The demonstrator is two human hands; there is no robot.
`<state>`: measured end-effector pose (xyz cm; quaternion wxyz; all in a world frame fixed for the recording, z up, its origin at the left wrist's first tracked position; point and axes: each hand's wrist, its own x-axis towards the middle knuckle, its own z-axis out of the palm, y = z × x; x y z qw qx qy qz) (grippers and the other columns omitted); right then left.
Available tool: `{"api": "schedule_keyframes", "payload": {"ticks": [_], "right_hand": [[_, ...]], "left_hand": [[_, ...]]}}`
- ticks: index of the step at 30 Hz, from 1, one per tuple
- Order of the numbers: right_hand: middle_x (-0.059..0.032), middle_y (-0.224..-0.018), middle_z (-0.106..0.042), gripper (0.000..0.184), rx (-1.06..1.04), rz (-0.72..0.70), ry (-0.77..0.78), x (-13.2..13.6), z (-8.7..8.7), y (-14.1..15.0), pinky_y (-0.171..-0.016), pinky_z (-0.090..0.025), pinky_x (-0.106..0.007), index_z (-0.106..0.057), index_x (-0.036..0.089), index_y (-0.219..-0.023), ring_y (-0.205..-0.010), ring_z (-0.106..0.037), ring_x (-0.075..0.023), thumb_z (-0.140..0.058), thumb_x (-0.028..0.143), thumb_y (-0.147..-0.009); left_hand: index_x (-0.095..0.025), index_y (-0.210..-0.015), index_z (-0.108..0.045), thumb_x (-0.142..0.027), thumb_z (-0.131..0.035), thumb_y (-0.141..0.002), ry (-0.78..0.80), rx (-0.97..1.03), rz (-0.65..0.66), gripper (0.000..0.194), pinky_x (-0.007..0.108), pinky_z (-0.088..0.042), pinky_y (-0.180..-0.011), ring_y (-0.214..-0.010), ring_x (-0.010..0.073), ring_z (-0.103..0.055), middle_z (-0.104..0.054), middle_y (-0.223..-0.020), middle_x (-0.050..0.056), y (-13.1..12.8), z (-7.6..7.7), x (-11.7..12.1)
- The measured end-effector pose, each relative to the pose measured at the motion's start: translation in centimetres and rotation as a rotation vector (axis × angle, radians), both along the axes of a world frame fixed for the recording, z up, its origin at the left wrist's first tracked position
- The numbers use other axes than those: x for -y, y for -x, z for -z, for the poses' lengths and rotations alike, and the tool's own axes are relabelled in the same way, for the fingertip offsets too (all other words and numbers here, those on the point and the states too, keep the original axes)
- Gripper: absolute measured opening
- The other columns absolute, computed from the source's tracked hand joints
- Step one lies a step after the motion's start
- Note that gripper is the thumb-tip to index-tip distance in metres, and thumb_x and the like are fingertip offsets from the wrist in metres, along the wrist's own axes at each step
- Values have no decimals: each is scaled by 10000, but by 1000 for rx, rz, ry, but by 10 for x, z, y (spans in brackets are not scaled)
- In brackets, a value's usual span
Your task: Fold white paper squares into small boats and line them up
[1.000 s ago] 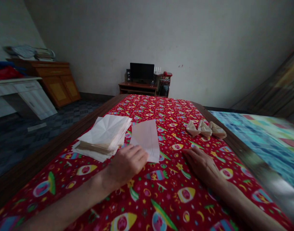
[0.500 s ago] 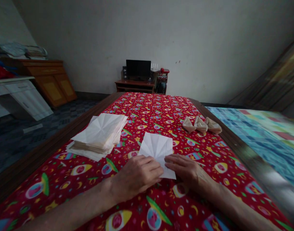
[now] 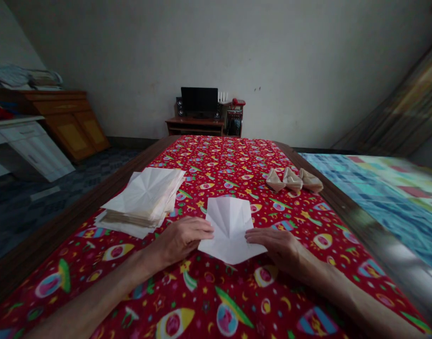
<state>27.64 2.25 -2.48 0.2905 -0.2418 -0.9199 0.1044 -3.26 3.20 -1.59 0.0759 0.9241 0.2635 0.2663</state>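
Hands [image 3: 183, 238] apart, clamped on opposite sides of a creased white sheet [image 3: 230, 238]

Can see, far beyond grip, black monitor [image 3: 199, 100] on brown desk [image 3: 194, 121]; far left of grip, wooden cabinet [image 3: 72, 123]; well right, blue patterned bedding [image 3: 357, 190].

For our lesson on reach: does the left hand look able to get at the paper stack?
Probably yes: the stack lies close by the left hand, with only cloth showing between them, though that hand is touching the sheet.
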Motion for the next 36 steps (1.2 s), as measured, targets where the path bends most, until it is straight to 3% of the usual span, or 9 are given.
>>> {"api": "schedule_keyframes", "payload": {"ticks": [4, 8, 13, 18, 22, 30, 33, 36], "right_hand": [[-108, -1059, -683, 289, 7, -25, -52, 3, -6, -1, -881, -512, -356, -591, 187, -1105, -1033, -624, -191, -383, 139, -910], [-103, -977, -692, 268, 0, 4, 12, 7, -10, 4, -810, -512, -320, -620, 192, -1004, -930, -645, -179, -363, 176, -930], [-14, -623, -595, 294, -27, 294, 195, 10, -12, 11, -533, -418, -219, -563, 178, -678, -555, -546, -117, -420, 263, -920], [36, -532, -488, 332, -63, 497, 377, 4, -11, 22, -470, -308, -205, -482, 182, -617, -486, -442, -91, -414, 327, -908], [31, -511, -463, 319, 6, 641, 323, -5, -11, 31, -474, -257, -220, -458, 183, -574, -475, -427, -95, -438, 314, -864], [-8, -549, -534, 292, 246, 720, 218, -17, -12, 37, -508, -224, -243, -529, 179, -623, -493, -433, -106, -425, 303, -866], [-8, -534, -517, 295, 308, 709, 228, -20, -14, 38, -500, -203, -248, -510, 177, -596, -474, -390, -96, -431, 288, -858], [-8, -538, -514, 287, 310, 691, 235, -20, -16, 38, -500, -203, -245, -512, 175, -613, -477, -387, -92, -425, 286, -863]], "left_hand": [[-204, -987, -668, -183, -473, -918, -30, 1, -12, 208, 328, -469, -876, -1001, 178, -611, -698, -999, 49, -3, -3, 14], [-187, -902, -671, -173, -473, -912, 84, 74, -75, 199, 293, -481, -822, -896, 161, -608, -683, -916, 45, -7, 0, 21], [-171, -708, -652, -216, -493, -894, 212, 148, -251, 250, 253, -489, -710, -781, 159, -613, -644, -752, 43, -11, 7, 18], [-173, -694, -605, -255, -433, -916, 196, 50, -424, 291, 245, -444, -635, -695, 152, -602, -634, -725, 39, -18, 9, 15], [-179, -683, -585, -304, -427, -921, 138, -97, -602, 312, 257, -389, -592, -660, 160, -598, -630, -695, 35, -25, 6, 10], [-202, -629, -613, -385, -464, -891, 114, -319, -717, 353, 271, -363, -551, -698, 203, -628, -660, -723, 41, -30, -11, -2], [-204, -715, -605, -387, -513, -867, 74, -316, -707, 255, 276, -405, -571, -705, 200, -623, -646, -758, 27, -29, -11, -4], [-185, -989, -593, -301, -533, -861, -18, -201, -641, 183, 322, -479, -738, -877, 219, -620, -647, -978, 61, -28, -8, -5]]}}
